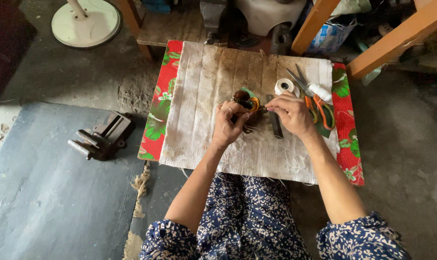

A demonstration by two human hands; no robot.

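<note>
Landmark: white cloth (pixel 204 120), stained, spread over a red floral fabric (pixel 161 110) on the floor; all places below are given relative to it.
Left hand (pixel 227 126): over the middle of the white cloth, fingers curled around a small dark rounded object (pixel 241 97) with an orange and green part; grasping it.
Right hand (pixel 291 114): over the white cloth, just right of the left hand, fingertips pinched together toward the small object; what lies between them is too fine to tell.
Held object: raised above the centre of the white cloth, between both hands, nearer the left.
Dark flat bar (pixel 275 126): lying on the white cloth, partly under the right hand.
Scissors (pixel 311 98): orange handles, on the right part of the white cloth, blades pointing to its far edge.
White tape roll (pixel 284 86): on the white cloth, near its far edge, just left of the scissor blades.
White spool (pixel 320 91): on the white cloth, right of the scissor blades.
Loose threads (pixel 290 161): on the near right part of the white cloth.
Metal vise (pixel 102 139): on the floor, well apart from the white cloth, to its left.
Round white base (pixel 86 22): on the floor, far left beyond the white cloth.
</note>
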